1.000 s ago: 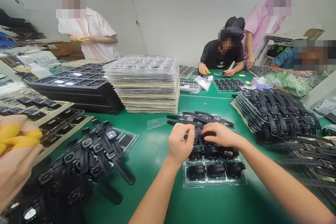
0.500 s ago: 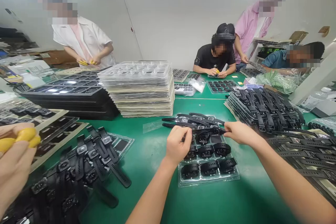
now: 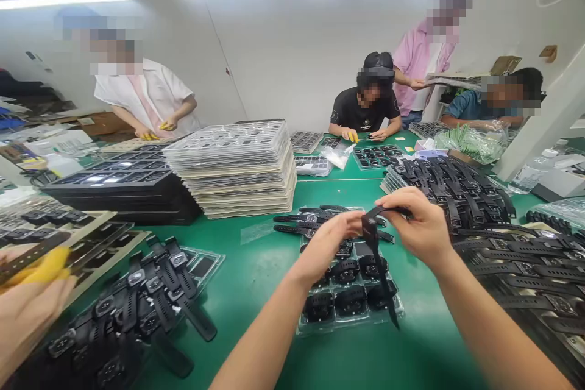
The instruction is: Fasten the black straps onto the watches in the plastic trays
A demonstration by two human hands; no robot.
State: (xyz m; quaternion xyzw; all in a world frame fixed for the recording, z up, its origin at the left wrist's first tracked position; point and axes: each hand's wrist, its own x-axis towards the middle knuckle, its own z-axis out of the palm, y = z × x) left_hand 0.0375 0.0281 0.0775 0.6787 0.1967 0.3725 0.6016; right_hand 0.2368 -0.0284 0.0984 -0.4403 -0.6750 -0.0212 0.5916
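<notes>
A black smartwatch (image 3: 375,245) is raised above the tray, one strap hanging down and the other bent over at the top. My right hand (image 3: 418,225) pinches the upper strap. The fingers of my left hand (image 3: 326,247) are closed on the watch from the left side. Below them is a clear plastic tray (image 3: 305,328) with curled black watches (image 3: 351,300) in its pockets. Several watches with straps stretched out (image 3: 297,224) lie across the tray's far end. The held watch and my hands hide part of the tray.
At left, a co-worker's hand (image 3: 39,292) with yellow finger covers holds a black strap near a heap of watches (image 3: 141,311). Stacked trays (image 3: 233,177) stand behind. More watches are piled at right (image 3: 457,189). Several people work across the green table (image 3: 247,292).
Both hands have lifted the watch from the tray, and its strap now hangs down. The co-worker's hand at left now has a strap in it. The view has tilted upward a little.
</notes>
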